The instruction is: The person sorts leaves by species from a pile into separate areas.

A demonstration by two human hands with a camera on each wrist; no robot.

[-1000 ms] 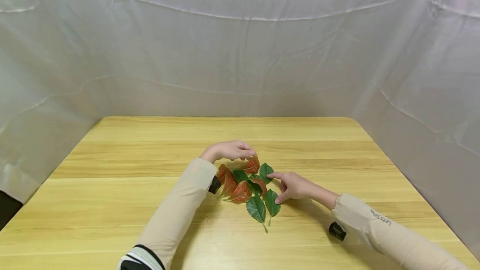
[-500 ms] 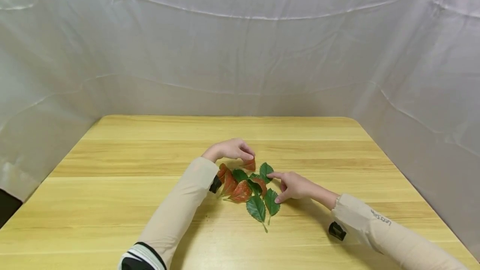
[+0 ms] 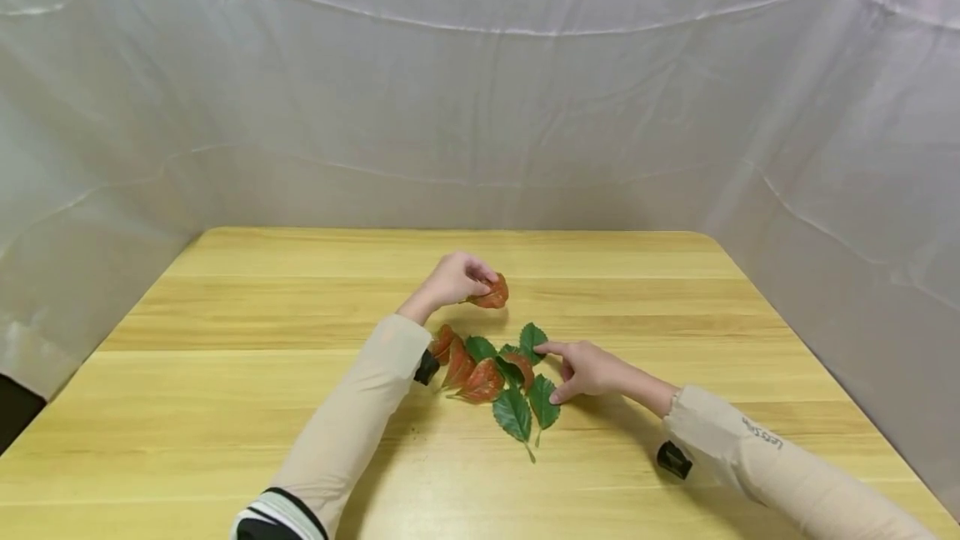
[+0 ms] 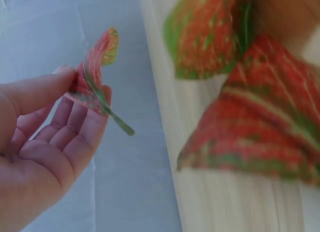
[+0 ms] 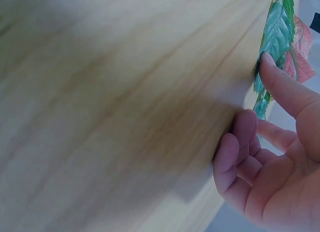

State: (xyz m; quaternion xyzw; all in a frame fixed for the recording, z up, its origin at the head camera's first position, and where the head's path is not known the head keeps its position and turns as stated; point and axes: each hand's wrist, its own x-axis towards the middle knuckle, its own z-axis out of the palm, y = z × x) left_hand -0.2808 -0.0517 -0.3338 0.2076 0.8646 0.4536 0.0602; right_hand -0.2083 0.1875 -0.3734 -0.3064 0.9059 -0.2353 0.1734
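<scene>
My left hand point(image 3: 453, 280) holds a red leaf point(image 3: 495, 293) above the table, beyond the other leaves. In the left wrist view, thumb and fingers pinch that leaf point(image 4: 91, 74), its green stem sticking out below. My right hand point(image 3: 592, 369) lies at the right side of the leaf group. Its index fingertip touches a green leaf point(image 3: 531, 337), and its thumb rests on another green leaf point(image 3: 543, 398); the remaining fingers bend inward. Between the hands lie more red leaves point(image 3: 483, 382) and green leaves point(image 3: 512, 416), several overlapping.
The wooden table point(image 3: 262, 423) has rounded far corners. Pale sheeting point(image 3: 480, 123) encloses it at the back and sides. A black wrist device point(image 3: 673, 460) hangs under the right sleeve, another point(image 3: 426, 367) under the left, close to the red leaves.
My left hand has picked up the red leaf at the far side of the group and lifted it up and away. My right hand has stayed in place on the green leaves.
</scene>
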